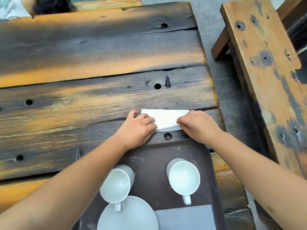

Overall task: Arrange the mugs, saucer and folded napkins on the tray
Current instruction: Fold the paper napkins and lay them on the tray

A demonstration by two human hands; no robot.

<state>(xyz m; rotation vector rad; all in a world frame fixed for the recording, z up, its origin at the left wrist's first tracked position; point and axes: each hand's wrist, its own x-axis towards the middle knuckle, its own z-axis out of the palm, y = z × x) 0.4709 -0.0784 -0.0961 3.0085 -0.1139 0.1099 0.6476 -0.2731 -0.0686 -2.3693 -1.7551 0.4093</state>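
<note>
A white napkin (165, 118) lies folded on the wooden table (83, 100), just beyond the far edge of a dark brown tray (152, 156). My left hand (138, 127) presses and pinches its left end; my right hand (197, 124) pinches its right end. On the tray stand two white mugs, one on the left (116, 183) and one on the right (183, 175), handles toward me. A white saucer (127, 214) lies at the tray's near left, and a folded napkin (184, 217) lies flat at its near right.
A wooden bench (265, 72) runs along the right side, across a gap of grey floor (235, 100). Another person (33, 5) sits at the table's far left corner. The tabletop has holes and cracks between its planks.
</note>
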